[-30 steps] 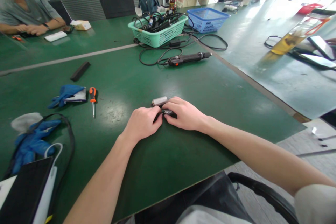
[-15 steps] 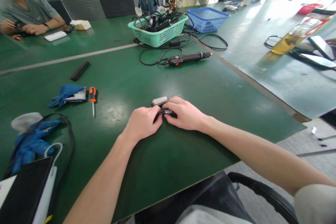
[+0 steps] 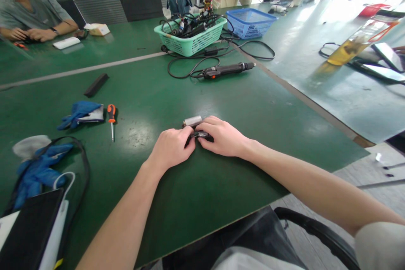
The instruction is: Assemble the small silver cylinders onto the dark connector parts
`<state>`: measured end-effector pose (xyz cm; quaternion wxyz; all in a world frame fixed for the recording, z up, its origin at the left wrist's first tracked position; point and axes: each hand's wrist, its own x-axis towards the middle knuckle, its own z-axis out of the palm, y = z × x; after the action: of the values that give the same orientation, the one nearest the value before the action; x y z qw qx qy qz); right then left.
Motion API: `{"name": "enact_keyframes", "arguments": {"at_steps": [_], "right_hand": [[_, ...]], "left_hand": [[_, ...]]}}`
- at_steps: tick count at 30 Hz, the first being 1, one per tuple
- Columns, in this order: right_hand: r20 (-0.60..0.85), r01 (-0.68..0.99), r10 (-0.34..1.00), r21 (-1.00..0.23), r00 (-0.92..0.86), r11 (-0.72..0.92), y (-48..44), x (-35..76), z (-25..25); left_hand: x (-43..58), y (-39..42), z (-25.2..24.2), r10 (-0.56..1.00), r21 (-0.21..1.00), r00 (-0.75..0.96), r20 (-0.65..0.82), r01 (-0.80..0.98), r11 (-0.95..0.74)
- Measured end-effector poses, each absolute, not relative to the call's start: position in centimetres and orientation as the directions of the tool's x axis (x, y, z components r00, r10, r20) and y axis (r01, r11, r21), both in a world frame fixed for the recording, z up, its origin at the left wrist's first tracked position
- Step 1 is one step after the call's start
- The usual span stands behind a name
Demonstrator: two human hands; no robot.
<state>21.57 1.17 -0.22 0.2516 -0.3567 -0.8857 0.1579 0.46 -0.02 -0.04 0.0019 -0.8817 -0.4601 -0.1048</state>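
Between my two hands is a small black part [image 3: 201, 134] with a shiny face, low over the green table [image 3: 228, 185]. The thumb and fingers of my left hand [image 3: 172, 147] close on its left end. From the other side my right hand [image 3: 223, 137] pinches its right end. Fingers cover most of the part, so I cannot tell its kind. Just beyond the fingertips lies a silver cylinder [image 3: 192, 121], with something dark along its lower edge. An orange-and-black screwdriver [image 3: 112, 120] rests farther left.
A corded black electric screwdriver [image 3: 226, 70] lies ahead. Behind it stand a green basket [image 3: 190, 46] full of tools and a blue basket [image 3: 251, 29]. Blue gloves [image 3: 80, 114], a black bar [image 3: 96, 85] and a phone [image 3: 34, 232] are at left. Other people sit around the table.
My hands and the black part stay almost still. At far left, another person's hands have shifted slightly.
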Motion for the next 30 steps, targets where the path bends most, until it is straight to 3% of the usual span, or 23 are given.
{"name": "enact_keyframes", "arguments": {"at_steps": [30], "right_hand": [[0.335,0.547,0.713,-0.468,-0.616,0.694,1.24,21.67,-0.45]], "left_hand": [[0.43,0.05,-0.15,0.813,0.085,0.555,0.178,0.814,-0.575]]}}
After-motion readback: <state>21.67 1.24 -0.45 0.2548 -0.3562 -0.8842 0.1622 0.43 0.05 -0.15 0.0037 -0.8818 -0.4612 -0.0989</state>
